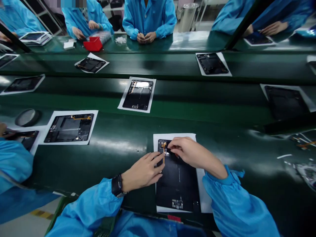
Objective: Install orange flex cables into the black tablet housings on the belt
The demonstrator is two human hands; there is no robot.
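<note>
Tablet housing [176,184] with orange flex cable [164,152] at upper corner, rest bare; right fingertips [172,144] pinching cable, left hand [142,171] open against housing edge.

**Housings in a row along the table**

Before the person, a tablet housing [176,184] lies on a paper sheet [202,194] on the table [118,168], the left grip [142,171] across its left edge, the right grip [190,153] over its upper end. Left of it lies a second housing [69,129], then a round disc [27,117]. Straight ahead, a third housing [137,95] lies farther along the table.
</note>
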